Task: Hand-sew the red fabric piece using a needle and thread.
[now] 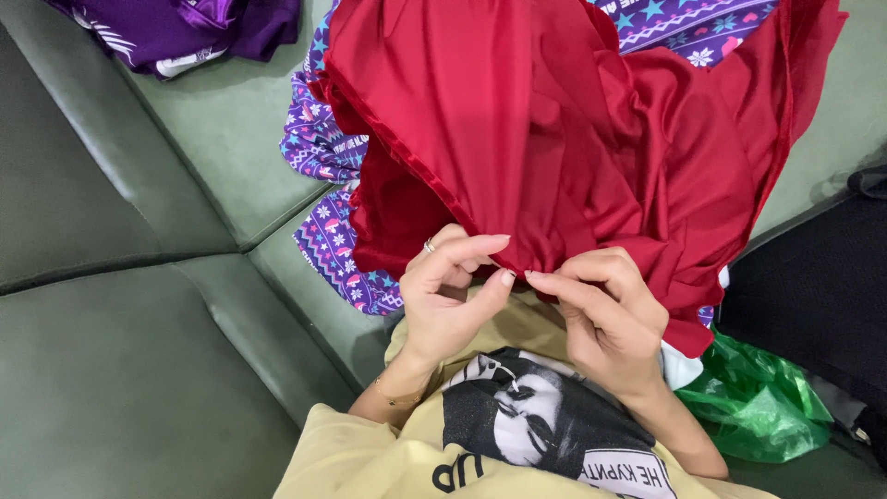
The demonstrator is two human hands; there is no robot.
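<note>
A large red satin cloth (pixel 554 120) hangs in folds in front of me, over a purple patterned fabric (pixel 333 240). My left hand (pixel 453 296), with a ring on one finger and a thin bracelet at the wrist, pinches the lower edge of the red cloth between thumb and fingers. Right beside it, my right hand (pixel 605 310) pinches the same edge, its fingertips touching those of the left hand. Below both hands lies my yellow printed shirt (pixel 480 444).
I sit on a grey-green leather sofa (pixel 139 323). A purple shiny garment (pixel 185 28) lies at the top left of the sofa. A crumpled green plastic bag (pixel 758 407) rests at my right side, next to a dark surface (pixel 813 286).
</note>
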